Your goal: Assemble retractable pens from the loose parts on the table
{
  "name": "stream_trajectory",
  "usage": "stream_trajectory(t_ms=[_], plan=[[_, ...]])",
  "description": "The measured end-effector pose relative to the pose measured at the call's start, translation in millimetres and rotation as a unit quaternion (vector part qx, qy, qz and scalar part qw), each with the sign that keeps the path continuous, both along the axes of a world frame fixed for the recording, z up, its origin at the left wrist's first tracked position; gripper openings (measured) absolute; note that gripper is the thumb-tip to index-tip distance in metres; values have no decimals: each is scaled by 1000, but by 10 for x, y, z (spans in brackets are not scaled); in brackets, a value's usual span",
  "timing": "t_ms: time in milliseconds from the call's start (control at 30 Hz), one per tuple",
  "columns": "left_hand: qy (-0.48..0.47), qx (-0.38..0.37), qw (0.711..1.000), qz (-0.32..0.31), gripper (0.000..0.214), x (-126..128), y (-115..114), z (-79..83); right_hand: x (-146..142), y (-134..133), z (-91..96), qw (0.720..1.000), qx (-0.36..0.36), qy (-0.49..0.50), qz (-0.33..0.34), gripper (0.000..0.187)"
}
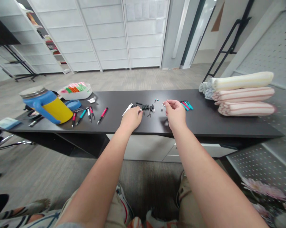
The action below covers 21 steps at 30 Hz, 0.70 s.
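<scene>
My left hand (131, 119) rests knuckles-up on the black table (138, 125), fingers curled next to a row of small black pen parts (147, 107); what it pinches is too small to name. My right hand (174, 113) hovers just above the table with thumb and fingertips pinched on a tiny thin piece I cannot make out. White pen tubes (128, 109) lie left of the black parts. Teal and pink pen barrels (187, 105) lie right of my right hand. Small springs and tips (162, 107) are scattered between the hands.
Assembled pens (88, 114) lie at the left by a yellow and blue jug (47, 106) on its side. A white tray (74, 91) of coloured parts stands behind. Rolled striped towels (242, 94) are stacked at the right end.
</scene>
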<state>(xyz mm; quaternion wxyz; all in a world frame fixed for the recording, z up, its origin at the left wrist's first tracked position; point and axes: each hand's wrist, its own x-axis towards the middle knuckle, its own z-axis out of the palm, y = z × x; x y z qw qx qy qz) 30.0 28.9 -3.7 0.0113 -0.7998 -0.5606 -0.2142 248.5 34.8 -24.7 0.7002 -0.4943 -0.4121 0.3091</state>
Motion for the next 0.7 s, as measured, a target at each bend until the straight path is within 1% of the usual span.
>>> stream_trajectory(t_ms=[67,133,300,400,500,567,700], plan=[[9,-1,1000,14,24,0,-19,-3,27,-18,6,998,5,55,-19,33],[14,-8,1000,24,25,-1,-36,3,41,-40,16,996,6,86,-20,33],[12,-24,999,33,24,9,-64,23,38,-67,43,993,8,114,-4,31],[11,-25,999,32,24,13,-70,27,46,-76,70,987,4,154,32,30],[7,-26,999,29,24,6,-68,29,81,-112,107,976,-4,196,98,33],[3,-26,999,28,23,-1,-63,29,108,-144,128,967,-7,217,131,34],[-8,-26,999,23,23,-11,-44,16,129,-171,138,963,-10,229,143,33]])
